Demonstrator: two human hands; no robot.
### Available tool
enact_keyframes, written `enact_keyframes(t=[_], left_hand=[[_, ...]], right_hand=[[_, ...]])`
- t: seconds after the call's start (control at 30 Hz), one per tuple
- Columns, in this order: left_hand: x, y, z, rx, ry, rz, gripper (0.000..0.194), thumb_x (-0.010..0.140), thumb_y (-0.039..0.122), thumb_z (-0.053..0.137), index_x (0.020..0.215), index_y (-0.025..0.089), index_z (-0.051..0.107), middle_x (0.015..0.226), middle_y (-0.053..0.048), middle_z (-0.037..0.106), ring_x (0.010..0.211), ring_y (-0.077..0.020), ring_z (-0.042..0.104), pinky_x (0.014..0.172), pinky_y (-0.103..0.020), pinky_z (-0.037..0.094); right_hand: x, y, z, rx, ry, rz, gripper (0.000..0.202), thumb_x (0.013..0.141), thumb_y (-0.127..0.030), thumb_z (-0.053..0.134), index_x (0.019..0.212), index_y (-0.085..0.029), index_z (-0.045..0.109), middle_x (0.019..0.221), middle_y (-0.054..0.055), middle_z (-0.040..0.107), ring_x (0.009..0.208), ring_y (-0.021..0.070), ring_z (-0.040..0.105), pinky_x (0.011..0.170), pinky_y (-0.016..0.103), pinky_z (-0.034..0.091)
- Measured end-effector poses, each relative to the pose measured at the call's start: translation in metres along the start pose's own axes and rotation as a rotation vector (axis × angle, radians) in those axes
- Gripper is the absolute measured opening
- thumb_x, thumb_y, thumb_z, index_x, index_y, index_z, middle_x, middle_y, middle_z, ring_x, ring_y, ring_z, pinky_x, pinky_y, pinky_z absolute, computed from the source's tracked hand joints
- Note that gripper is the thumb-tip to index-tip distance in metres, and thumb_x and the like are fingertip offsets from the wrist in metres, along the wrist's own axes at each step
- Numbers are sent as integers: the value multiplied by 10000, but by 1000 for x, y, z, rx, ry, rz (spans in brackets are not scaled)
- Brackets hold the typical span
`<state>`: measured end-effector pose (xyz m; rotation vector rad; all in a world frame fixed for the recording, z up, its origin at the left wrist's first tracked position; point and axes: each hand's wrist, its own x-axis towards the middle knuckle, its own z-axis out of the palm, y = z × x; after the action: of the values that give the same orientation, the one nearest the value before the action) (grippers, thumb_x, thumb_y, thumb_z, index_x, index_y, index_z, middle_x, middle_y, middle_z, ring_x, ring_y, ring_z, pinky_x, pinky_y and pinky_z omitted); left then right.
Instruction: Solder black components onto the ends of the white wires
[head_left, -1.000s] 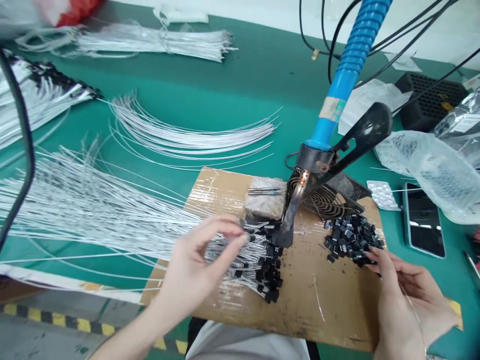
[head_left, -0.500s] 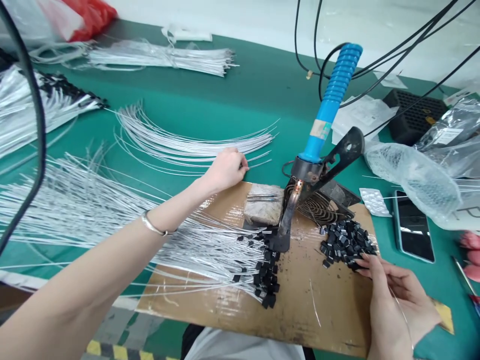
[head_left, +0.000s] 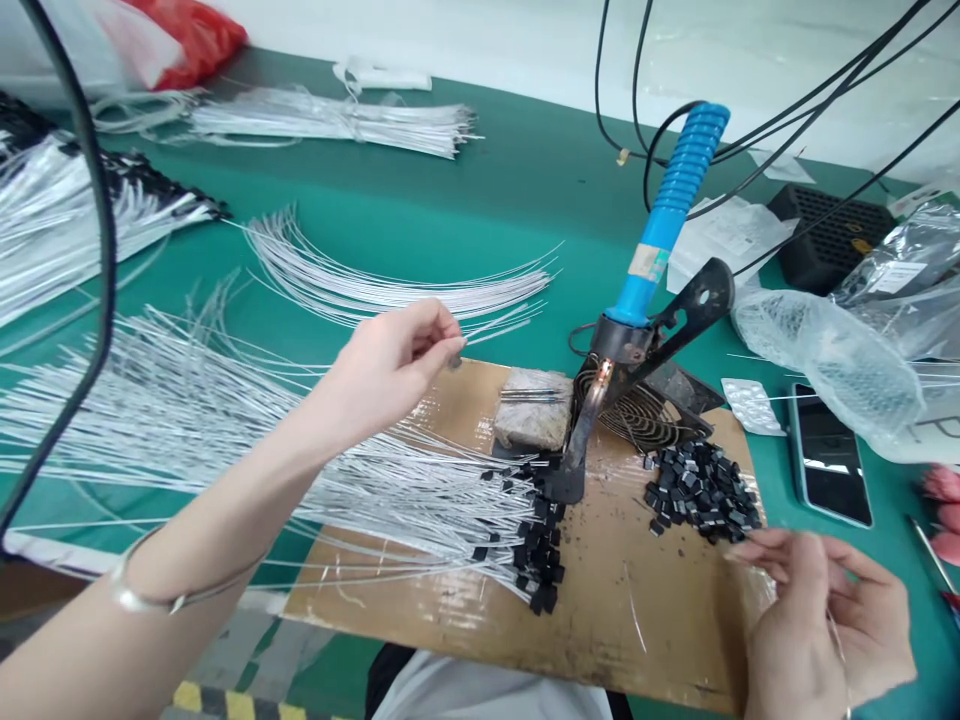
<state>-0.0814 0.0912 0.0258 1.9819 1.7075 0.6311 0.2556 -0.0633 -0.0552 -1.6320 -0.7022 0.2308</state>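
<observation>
My left hand (head_left: 401, 365) is pinched, fingertips together, on a thin white wire whose end shows at the fingertips. Behind it lies a curved bundle of white wires (head_left: 390, 290). At the lower right, my right hand (head_left: 832, 600) is closed, thumb against fingers, with a thin strand running down across the palm; what its fingertips hold is too small to make out. A pile of small black pieces (head_left: 701, 490) lies just beyond it. Between the hands, many white wires with black ends (head_left: 540, 550) rest on the cardboard (head_left: 630, 620).
A blue-handled soldering iron (head_left: 667, 220) stands tilted in a black metal holder beside a stone-like block (head_left: 532, 408). To the right are a phone (head_left: 831, 455) and clear plastic bags (head_left: 825, 345). Black cables hang above; another crosses the left side. More wire bundles (head_left: 330, 120) lie behind.
My left hand has drawn back to the left and towards me from the curved bundle's end. My right hand has moved slightly right and away from the black pile.
</observation>
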Motion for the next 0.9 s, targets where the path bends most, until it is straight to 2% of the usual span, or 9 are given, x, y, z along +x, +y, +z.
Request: enact_keyframes(t=[0.1,0.17,0.23,0.3,0.37,0.43,0.57,0.73,0.9], left_hand=[[-37,7,-21,-32,-88,26,253,990,386,544,848,212,659,719,-8,669,633,-163,542,583,-284,403],[-56,8,-28,-103,-240,48,277,986,409,558,823,224,685,706,6,658,627,-158,534,552,-263,393],[-68,7,-28,-196,-424,63,304,991,417,568,773,238,682,675,19,638,604,-150,518,509,-248,361],[-74,6,-23,-276,-574,60,337,1002,428,570,742,241,675,648,26,614,577,-141,485,483,-244,326],[-77,6,-15,-340,-656,43,344,1010,433,570,748,240,681,637,32,594,570,-135,457,490,-239,321],[-79,8,-8,-384,-682,38,329,1013,421,574,765,237,686,647,35,594,585,-131,452,512,-233,329],[-80,10,-1,-396,-722,30,310,1015,399,583,779,233,695,667,33,608,620,-133,468,545,-238,335],[-78,10,-2,-392,-728,12,300,1020,385,561,804,238,710,767,12,683,664,-140,546,554,-235,370],[-77,16,-2,-340,-760,61,299,1028,366,549,824,228,719,712,30,655,626,-121,507,534,-212,356]], right_hand=[[-6,-5,-5,19,-12,-11,435,943,-601,734,784,-200,680,670,4,645,521,157,575,509,305,458],[-18,-14,-7,64,-121,-12,382,938,-530,768,764,-193,724,664,1,647,536,135,565,507,279,424],[-35,-27,-6,78,-314,17,287,945,-439,789,792,-198,760,659,-9,652,550,116,553,522,253,416],[-54,-42,0,96,-574,115,256,984,-419,739,827,-219,771,647,-24,627,539,108,520,507,237,392],[-70,-55,9,177,-802,179,273,962,-472,731,837,-234,774,719,-9,665,598,123,562,530,239,415],[-80,-64,19,205,-946,240,209,904,-419,779,807,-235,757,730,-12,679,632,128,589,560,237,431],[-84,-69,31,180,-967,302,177,831,-251,832,699,-224,718,665,-28,679,587,106,533,554,238,382],[-83,-67,31,204,-898,381,199,845,-272,839,688,-226,727,637,-46,643,474,69,401,453,245,233],[-82,-62,31,217,-882,263,219,898,-263,810,706,-226,710,653,-50,628,501,68,418,464,240,243]])
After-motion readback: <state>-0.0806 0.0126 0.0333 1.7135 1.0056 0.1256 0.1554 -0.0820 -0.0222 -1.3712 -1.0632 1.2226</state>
